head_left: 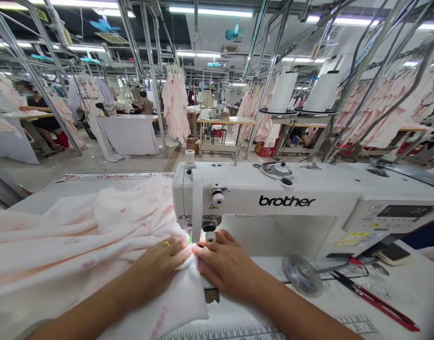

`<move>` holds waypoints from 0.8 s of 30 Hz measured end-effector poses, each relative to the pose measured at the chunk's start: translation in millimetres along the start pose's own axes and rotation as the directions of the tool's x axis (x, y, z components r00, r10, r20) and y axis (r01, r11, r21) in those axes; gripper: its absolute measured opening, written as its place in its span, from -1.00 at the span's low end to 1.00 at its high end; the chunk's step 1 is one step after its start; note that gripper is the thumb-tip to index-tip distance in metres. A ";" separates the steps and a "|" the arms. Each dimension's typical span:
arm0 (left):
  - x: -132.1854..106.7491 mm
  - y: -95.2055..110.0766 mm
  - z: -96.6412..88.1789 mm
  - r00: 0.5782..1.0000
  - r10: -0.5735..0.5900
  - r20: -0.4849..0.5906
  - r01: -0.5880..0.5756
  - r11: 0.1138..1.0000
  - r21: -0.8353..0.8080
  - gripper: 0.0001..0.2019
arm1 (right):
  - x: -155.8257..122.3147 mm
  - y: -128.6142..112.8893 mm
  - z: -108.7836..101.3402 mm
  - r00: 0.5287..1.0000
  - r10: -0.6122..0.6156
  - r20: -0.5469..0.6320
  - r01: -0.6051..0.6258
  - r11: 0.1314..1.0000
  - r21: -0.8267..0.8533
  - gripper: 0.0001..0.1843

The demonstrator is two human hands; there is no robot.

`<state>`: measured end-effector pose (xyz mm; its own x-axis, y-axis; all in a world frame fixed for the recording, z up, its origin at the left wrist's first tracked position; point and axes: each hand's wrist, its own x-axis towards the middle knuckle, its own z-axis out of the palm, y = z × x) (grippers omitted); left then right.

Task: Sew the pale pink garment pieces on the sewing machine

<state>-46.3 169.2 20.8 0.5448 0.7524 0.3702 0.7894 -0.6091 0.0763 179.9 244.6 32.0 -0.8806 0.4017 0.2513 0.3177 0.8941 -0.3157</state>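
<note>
My left hand (159,270) lay flat, fingers together, pressing the pale pink fabric (79,255) down just left of the needle. My right hand (227,265) rested palm-down just right of it, fingertips touching the cloth's edge and nearly meeting the left. Neither gripped anything. The fabric spread left and near across the table (344,302), its edge under the head of the white sewing machine (291,203). Red-handled snips (376,302) lay near right, a clear disc (302,275) beside them.
</note>
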 end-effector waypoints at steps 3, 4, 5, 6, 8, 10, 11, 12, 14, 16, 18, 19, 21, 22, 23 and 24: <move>2.3 -7.8 -0.6 0.999 -0.021 0.030 0.022 0.999 -0.037 -0.54 | 0.0 -0.9 -0.2 0.999 0.044 0.027 -0.043 0.999 -0.028 -0.68; 2.9 -10.0 -0.6 0.998 -0.034 0.047 0.036 0.999 -0.040 -0.55 | -0.1 -0.8 0.0 0.998 0.055 0.033 -0.054 0.998 -0.037 -0.66; 3.6 -12.2 -0.6 0.997 -0.045 0.065 0.048 0.998 -0.040 -0.56 | -0.1 -0.3 0.3 0.997 0.066 0.037 -0.064 0.997 -0.044 -0.65; 4.5 -14.3 -0.8 0.995 -0.053 0.081 0.056 0.998 -0.039 -0.58 | -0.2 0.6 0.7 0.996 0.077 0.039 -0.075 0.996 -0.048 -0.63; 7.0 -18.0 -1.9 0.993 -0.054 0.103 0.058 0.998 -0.037 -0.60 | -0.4 3.3 1.7 0.996 0.083 0.033 -0.081 0.996 -0.049 -0.62; 10.0 -19.6 -4.3 0.991 -0.046 0.128 0.052 0.998 -0.039 -0.62 | -0.6 6.8 2.6 0.999 0.052 0.007 -0.052 0.998 -0.047 -0.62; 11.2 -19.2 -5.6 0.988 -0.052 0.147 0.058 0.997 -0.041 -0.63 | -0.8 8.4 2.8 1.000 0.021 -0.011 -0.021 0.999 -0.046 -0.64; 12.0 -17.8 -6.9 0.983 -0.067 0.171 0.075 0.996 -0.042 -0.62 | -0.9 9.8 2.8 0.999 -0.019 -0.030 0.017 0.999 -0.044 -0.68; 11.1 -12.7 -8.1 0.973 -0.107 0.202 0.112 0.994 -0.016 -0.60 | -1.3 11.3 1.9 0.992 -0.110 -0.064 0.107 0.993 -0.045 -0.76; 6.3 -5.9 -7.4 0.973 -0.132 0.187 0.122 0.991 0.064 -0.53 | -1.8 10.5 0.1 0.975 -0.209 -0.075 0.206 0.977 -0.049 -0.79; -2.0 0.9 -7.0 0.983 -0.137 0.121 0.114 0.976 0.185 -0.44 | -2.4 7.9 -1.9 0.952 -0.301 -0.048 0.299 0.953 -0.045 -0.78; -6.7 3.8 -7.8 0.987 -0.139 0.077 0.117 0.963 0.243 -0.43 | -2.8 6.1 -2.7 0.940 -0.340 -0.025 0.339 0.940 -0.035 -0.78; -15.1 9.0 -12.8 0.989 -0.146 -0.014 0.143 0.936 0.321 -0.50 | -3.7 2.4 -3.5 0.919 -0.395 0.017 0.395 0.919 -0.010 -0.78; -18.0 11.4 -16.8 0.988 -0.146 -0.059 0.157 0.927 0.341 -0.56 | -4.2 0.8 -3.3 0.911 -0.412 0.030 0.412 0.911 0.000 -0.79; -19.9 13.9 -21.4 0.985 -0.140 -0.101 0.167 0.922 0.349 -0.61 | -4.8 -0.6 -2.7 0.903 -0.427 0.040 0.427 0.904 0.009 -0.80; -20.6 16.8 -25.8 0.982 -0.126 -0.140 0.168 0.923 0.347 -0.65 | -5.3 -1.8 -1.8 0.897 -0.439 0.048 0.439 0.898 0.019 -0.81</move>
<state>-51.5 137.0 38.3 0.3958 0.7808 0.4835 0.9181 -0.3487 -0.1883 184.6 241.3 32.8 -0.9465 -0.0419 0.3199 -0.1075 0.9758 -0.1903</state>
